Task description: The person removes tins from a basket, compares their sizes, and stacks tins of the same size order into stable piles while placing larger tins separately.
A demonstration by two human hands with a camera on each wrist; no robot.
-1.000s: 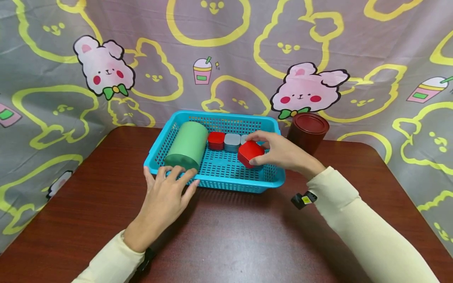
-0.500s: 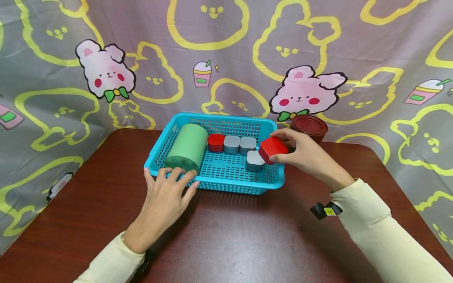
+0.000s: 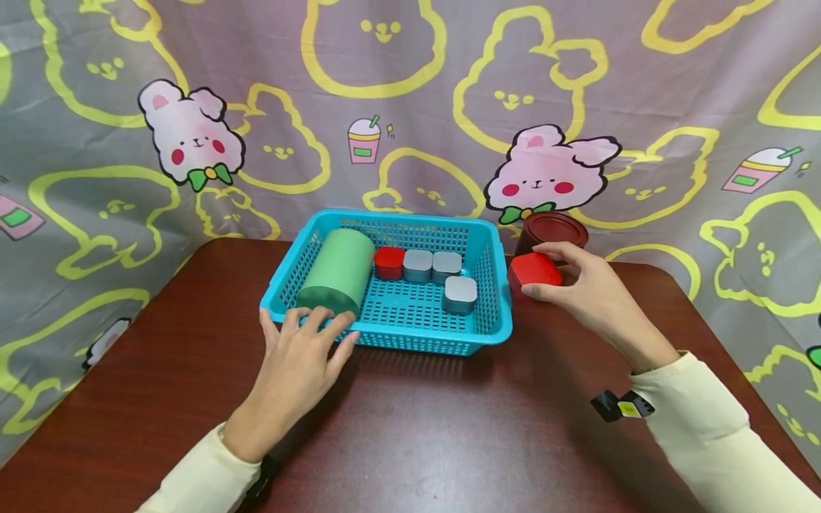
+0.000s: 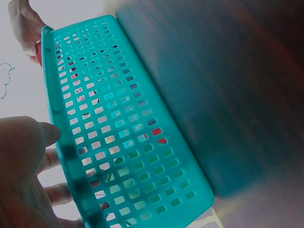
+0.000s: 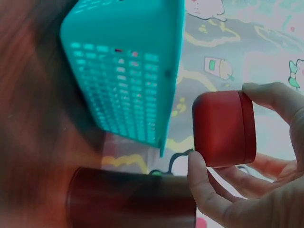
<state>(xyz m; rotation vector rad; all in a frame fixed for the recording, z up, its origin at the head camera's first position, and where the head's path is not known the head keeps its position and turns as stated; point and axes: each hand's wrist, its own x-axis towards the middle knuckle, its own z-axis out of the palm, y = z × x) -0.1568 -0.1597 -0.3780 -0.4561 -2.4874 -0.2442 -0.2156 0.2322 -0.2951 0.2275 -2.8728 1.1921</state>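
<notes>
My right hand point(image 3: 590, 296) holds a red rounded-square tin point(image 3: 535, 276) between thumb and fingers, just past the right rim of a blue plastic basket point(image 3: 410, 338). The right wrist view shows the same red tin point(image 5: 221, 128) raised off the table. My left hand point(image 3: 295, 370) grips the basket's near rim at the left, fingers over the edge and thumb on the outer side. Inside the basket lie a green cylinder point(image 3: 338, 267), a second red tin point(image 3: 389, 263), two grey tins point(image 3: 418, 265) in a row with it, and another grey tin point(image 3: 460, 293) nearer the front right.
Behind the right hand stands a dark red-brown canister point(image 3: 555, 229) on the table, close to the basket's right back corner. A patterned curtain point(image 3: 423, 107) hangs around the back and sides of the brown table point(image 3: 410, 427).
My right hand has carried the red tin from inside the basket, rightward over the rim, uncovering the front grey tin. The left hand has stayed at the basket's rim.
</notes>
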